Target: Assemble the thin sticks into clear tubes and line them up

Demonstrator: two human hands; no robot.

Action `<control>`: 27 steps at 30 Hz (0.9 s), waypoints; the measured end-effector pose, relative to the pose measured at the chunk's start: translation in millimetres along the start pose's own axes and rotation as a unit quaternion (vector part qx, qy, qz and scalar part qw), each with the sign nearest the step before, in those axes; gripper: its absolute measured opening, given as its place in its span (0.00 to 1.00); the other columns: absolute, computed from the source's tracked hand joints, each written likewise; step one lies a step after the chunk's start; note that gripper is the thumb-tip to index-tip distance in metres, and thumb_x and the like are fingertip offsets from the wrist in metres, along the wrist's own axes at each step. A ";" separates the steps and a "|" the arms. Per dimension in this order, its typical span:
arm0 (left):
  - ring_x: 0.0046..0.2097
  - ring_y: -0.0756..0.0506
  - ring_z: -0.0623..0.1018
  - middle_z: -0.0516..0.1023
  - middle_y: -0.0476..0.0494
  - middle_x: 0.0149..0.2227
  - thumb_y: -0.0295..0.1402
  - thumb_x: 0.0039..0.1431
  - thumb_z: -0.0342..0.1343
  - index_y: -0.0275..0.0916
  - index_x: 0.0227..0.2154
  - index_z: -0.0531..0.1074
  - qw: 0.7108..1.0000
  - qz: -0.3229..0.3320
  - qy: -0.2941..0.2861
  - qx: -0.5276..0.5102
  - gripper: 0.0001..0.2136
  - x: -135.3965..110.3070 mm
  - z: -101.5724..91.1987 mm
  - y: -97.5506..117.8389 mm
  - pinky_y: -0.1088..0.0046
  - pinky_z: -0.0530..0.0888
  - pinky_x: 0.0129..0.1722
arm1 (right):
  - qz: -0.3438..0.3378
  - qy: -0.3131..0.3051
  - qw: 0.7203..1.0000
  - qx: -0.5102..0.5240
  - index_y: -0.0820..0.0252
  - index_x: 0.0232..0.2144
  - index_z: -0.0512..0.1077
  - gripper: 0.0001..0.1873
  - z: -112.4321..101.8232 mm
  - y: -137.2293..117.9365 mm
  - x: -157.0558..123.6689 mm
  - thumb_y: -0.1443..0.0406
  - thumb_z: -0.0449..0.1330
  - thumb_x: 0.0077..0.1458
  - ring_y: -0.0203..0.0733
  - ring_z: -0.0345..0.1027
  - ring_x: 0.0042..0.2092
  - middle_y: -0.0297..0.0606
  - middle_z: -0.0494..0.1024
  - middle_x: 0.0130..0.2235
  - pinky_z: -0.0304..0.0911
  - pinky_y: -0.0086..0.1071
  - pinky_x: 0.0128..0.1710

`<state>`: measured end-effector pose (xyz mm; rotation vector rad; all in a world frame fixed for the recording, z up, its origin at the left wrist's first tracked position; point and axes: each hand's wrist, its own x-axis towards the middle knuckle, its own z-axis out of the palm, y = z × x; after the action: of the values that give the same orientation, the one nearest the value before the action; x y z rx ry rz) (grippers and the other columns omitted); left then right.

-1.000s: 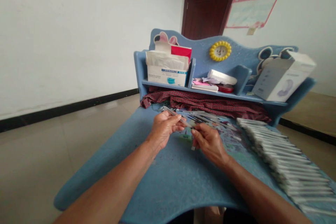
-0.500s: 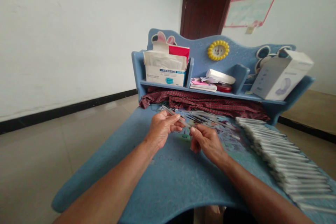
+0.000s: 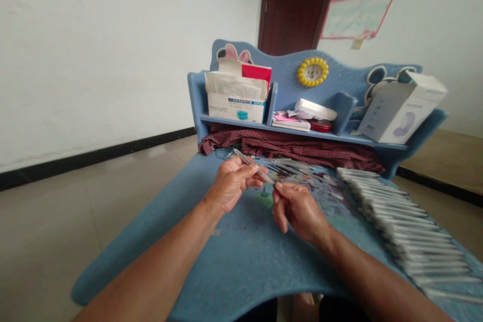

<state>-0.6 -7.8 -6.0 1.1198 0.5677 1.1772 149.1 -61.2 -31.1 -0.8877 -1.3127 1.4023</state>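
Note:
Over the blue desk, my left hand point(image 3: 234, 178) is closed round a slim, translucent pen point(image 3: 266, 177), thumb pressed on top. The pen slants from upper left down to the right. At its lower right end, my right hand point(image 3: 296, 206) is closed in a pinch between thumb and forefinger; that tip is mostly covered by the fingers. Just behind the hands lie loose clear and dark pen parts point(image 3: 290, 168), spread on the desktop. To the right is a long stack of similar pens point(image 3: 407, 226), laid side by side.
The blue desk point(image 3: 226, 271) has a raised shelf at the back. On it stand a face-mask box point(image 3: 236, 105), papers point(image 3: 290, 123) and a white box point(image 3: 405, 108). A red checked cloth point(image 3: 302, 149) lies bunched below the shelf, along the desk's rear.
My right hand has turned slightly, its lower fingers loosening downward while the pinch stays at the pen's end. My left hand and the pen have barely moved.

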 end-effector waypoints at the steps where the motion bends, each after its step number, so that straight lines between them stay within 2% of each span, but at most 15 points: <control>1: 0.27 0.48 0.77 0.78 0.39 0.30 0.26 0.46 0.58 0.34 0.29 0.63 1.000 -0.001 -0.002 -0.002 0.09 -0.2 0.0 0.2 0.77 0.73 0.24 | 0.013 -0.021 0.998 0.053 0.59 0.21 0.60 0.17 0.7 0.1 0.5 0.54 0.48 0.54 0.32 0.49 0.08 0.27 0.62 0.07 0.49 0.25 0.11; 2: 0.27 0.47 0.77 0.78 0.38 0.30 0.26 0.46 0.58 0.34 0.30 0.63 1.000 -0.001 -0.001 -0.003 0.10 -0.3 0.0 0.3 0.77 0.73 0.24 | 0.021 -0.035 0.996 0.083 0.59 0.21 0.60 0.17 0.7 0.3 1.0 0.54 0.48 0.54 0.32 0.50 0.08 0.27 0.62 0.07 0.49 0.25 0.11; 4: 0.28 0.47 0.78 0.78 0.38 0.30 0.26 0.47 0.58 0.34 0.30 0.63 1.000 0.002 0.009 -0.001 0.09 0.0 0.3 -0.3 0.77 0.73 0.24 | 0.021 -0.033 0.997 0.071 0.60 0.22 0.61 0.18 -1.6 1.5 2.2 0.52 0.48 0.54 0.32 0.52 0.09 0.29 0.64 0.08 0.50 0.25 0.11; 8: 0.27 0.47 0.77 0.78 0.39 0.28 0.25 0.47 0.58 0.34 0.28 0.63 0.999 0.010 0.041 0.008 0.08 1.7 1.2 -3.2 0.76 0.73 0.22 | -0.047 0.049 0.994 -0.088 0.61 0.28 0.62 0.16 -10.7 6.1 4.8 0.53 0.56 0.50 0.31 0.57 0.13 0.28 0.67 0.13 0.53 0.23 0.14; 10: 0.26 0.47 0.77 0.78 0.40 0.28 0.25 0.46 0.58 0.34 0.27 0.63 0.998 0.013 0.055 0.014 0.08 2.6 1.5 -4.6 0.76 0.73 0.22 | -0.098 0.085 0.978 -0.165 0.60 0.29 0.62 0.14 -14.4 7.5 4.8 0.55 0.56 0.49 0.31 0.58 0.15 0.26 0.66 0.14 0.55 0.24 0.16; 12: 0.25 0.47 0.77 0.77 0.40 0.27 0.25 0.46 0.59 0.34 0.27 0.63 0.998 0.014 0.060 0.023 0.08 3.2 1.5 -5.7 0.76 0.73 0.21 | -0.147 0.107 0.950 -0.253 0.60 0.27 0.64 0.12 -15.8 7.2 3.7 0.56 0.54 0.52 0.30 0.58 0.18 0.28 0.66 0.16 0.56 0.24 0.20; 14: 0.25 0.47 0.77 0.77 0.39 0.27 0.26 0.46 0.59 0.33 0.27 0.63 0.998 0.011 0.053 0.026 0.09 3.3 1.1 -6.1 0.76 0.73 0.22 | -0.162 0.112 0.932 -0.305 0.61 0.23 0.65 0.14 -14.5 5.6 2.2 0.57 0.53 0.53 0.30 0.59 0.20 0.30 0.67 0.18 0.56 0.24 0.23; 16: 0.26 0.47 0.77 0.77 0.38 0.28 0.25 0.46 0.59 0.33 0.27 0.63 0.999 0.010 0.039 0.023 0.09 3.1 0.5 -6.1 0.76 0.73 0.22 | -0.117 0.098 0.955 -0.255 0.61 0.21 0.64 0.16 -10.9 3.7 1.4 0.57 0.51 0.54 0.30 0.59 0.18 0.31 0.68 0.16 0.56 0.25 0.20; 18: 0.26 0.47 0.77 0.78 0.38 0.29 0.25 0.46 0.58 0.33 0.28 0.63 0.999 0.011 0.029 0.016 0.09 2.8 0.0 -5.7 0.76 0.73 0.23 | -0.044 0.067 0.989 -0.121 0.60 0.21 0.62 0.16 -6.9 2.3 2.0 0.57 0.49 0.55 0.31 0.56 0.13 0.30 0.67 0.12 0.53 0.25 0.16; 19: 0.26 0.47 0.77 0.78 0.38 0.29 0.25 0.46 0.58 0.33 0.28 0.63 1.000 0.011 0.025 0.013 0.09 2.6 0.0 -5.5 0.76 0.73 0.23 | -0.012 0.047 0.998 -0.048 0.60 0.21 0.61 0.16 -5.4 1.8 2.6 0.57 0.48 0.55 0.31 0.53 0.11 0.29 0.65 0.10 0.51 0.25 0.14; 21: 0.27 0.47 0.77 0.78 0.37 0.29 0.25 0.47 0.58 0.33 0.29 0.63 1.000 0.010 0.020 0.009 0.08 2.1 0.1 -5.0 0.77 0.73 0.23 | 0.025 0.007 0.998 0.064 0.60 0.21 0.61 0.15 -3.9 1.2 3.9 0.57 0.48 0.55 0.32 0.51 0.09 0.29 0.64 0.08 0.50 0.25 0.12; 23: 0.27 0.47 0.77 0.78 0.37 0.29 0.25 0.47 0.57 0.33 0.29 0.63 1.000 0.008 0.019 0.007 0.08 1.7 0.5 -4.9 0.77 0.73 0.23 | 0.039 -0.018 0.992 0.123 0.60 0.21 0.62 0.15 -4.5 1.0 4.9 0.58 0.50 0.53 0.32 0.51 0.08 0.29 0.63 0.07 0.49 0.25 0.11; 27: 0.28 0.46 0.78 0.78 0.36 0.30 0.24 0.48 0.56 0.33 0.29 0.63 0.999 0.001 0.038 0.005 0.07 2.5 0.7 -6.3 0.76 0.73 0.23 | 0.043 -0.018 0.990 0.131 0.62 0.21 0.63 0.15 -8.1 2.5 5.4 0.57 0.51 0.53 0.32 0.52 0.08 0.30 0.65 0.08 0.50 0.24 0.11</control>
<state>3.6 -5.6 -10.9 1.0877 0.6312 1.2229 155.0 -53.6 -34.2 -0.7508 -1.0965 1.6213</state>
